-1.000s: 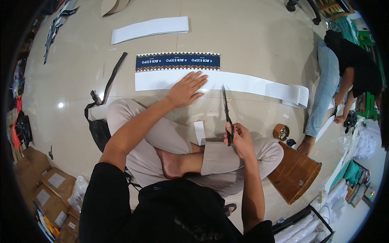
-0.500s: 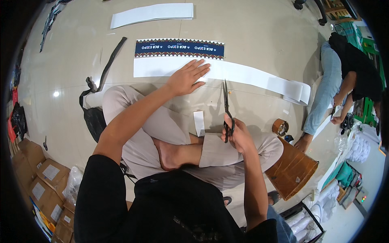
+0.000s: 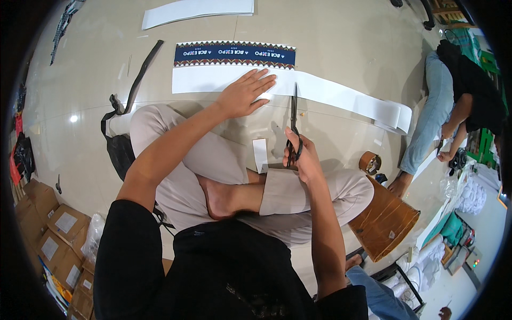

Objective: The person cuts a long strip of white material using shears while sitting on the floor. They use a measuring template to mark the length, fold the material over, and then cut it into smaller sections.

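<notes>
A long white strip lies across the floor in front of my crossed legs, its right end folded back in a loop. Along its far edge rests a shorter navy banded strip with patterned borders and white print. My left hand presses flat on the white strip, fingers spread. In my right hand is a pair of black-handled scissors. Their blades, nearly together, point away from me and overlap the white strip near the navy piece's right end. A small white offcut lies near my shin.
More white strips lie at the far side. A tape roll and a brown cardboard piece sit by my right knee. A black strapped bag is at my left. Cardboard boxes stand lower left; another person sits at right.
My right hand has moved the scissors forward, so the blades now overlap the white strip. My left hand stays flat on the strip. The whole view has shifted slightly.
</notes>
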`<state>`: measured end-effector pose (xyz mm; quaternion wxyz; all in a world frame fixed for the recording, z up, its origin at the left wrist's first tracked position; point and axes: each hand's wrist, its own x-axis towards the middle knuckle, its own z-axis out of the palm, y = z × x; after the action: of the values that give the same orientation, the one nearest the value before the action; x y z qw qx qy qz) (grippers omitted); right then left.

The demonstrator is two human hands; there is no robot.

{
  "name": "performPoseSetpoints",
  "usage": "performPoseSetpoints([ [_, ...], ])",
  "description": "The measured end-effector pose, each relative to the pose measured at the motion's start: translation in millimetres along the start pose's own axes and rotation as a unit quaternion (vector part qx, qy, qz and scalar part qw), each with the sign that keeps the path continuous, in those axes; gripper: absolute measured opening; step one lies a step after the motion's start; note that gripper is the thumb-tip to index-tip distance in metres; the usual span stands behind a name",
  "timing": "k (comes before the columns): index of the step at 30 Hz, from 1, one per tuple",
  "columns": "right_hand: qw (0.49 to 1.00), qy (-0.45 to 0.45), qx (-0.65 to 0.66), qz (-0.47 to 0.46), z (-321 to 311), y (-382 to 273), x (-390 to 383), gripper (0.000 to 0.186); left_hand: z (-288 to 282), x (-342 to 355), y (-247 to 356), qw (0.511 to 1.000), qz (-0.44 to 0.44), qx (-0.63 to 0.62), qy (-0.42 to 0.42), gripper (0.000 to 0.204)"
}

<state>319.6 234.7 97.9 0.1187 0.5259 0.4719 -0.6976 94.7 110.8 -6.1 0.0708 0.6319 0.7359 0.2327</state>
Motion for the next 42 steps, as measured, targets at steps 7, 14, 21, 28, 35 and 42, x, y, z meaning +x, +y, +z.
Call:
performPoseSetpoints([
  [7,1.000,0.016,-0.026,-0.007,3.0,2.5,2.0,0.052,-1.4,1.1,2.0,1.000,-0.010,0.016,-0.019,0.057],
  [14,0.999,0.031,-0.014,-0.022,5.4,0.2,2.7,0.050,0.3,0.8,1.7,0.999,-0.008,0.029,-0.021,0.058],
  [21,0.999,0.026,-0.019,-0.019,4.5,4.9,5.5,0.048,3.6,0.5,-0.6,0.999,-0.004,0.036,-0.018,0.058],
  [28,0.999,0.031,-0.017,-0.028,5.8,6.5,5.6,0.047,3.1,0.6,-0.2,0.999,-0.003,0.039,-0.018,0.058],
  [35,0.997,0.027,-0.033,-0.061,4.3,10.4,7.9,0.047,3.6,0.6,-0.6,0.999,-0.005,0.036,-0.023,0.058],
  [42,0.998,0.046,-0.030,-0.044,8.4,-6.6,11.0,0.048,3.0,0.2,-1.5,0.999,-0.005,0.038,-0.026,0.060],
])
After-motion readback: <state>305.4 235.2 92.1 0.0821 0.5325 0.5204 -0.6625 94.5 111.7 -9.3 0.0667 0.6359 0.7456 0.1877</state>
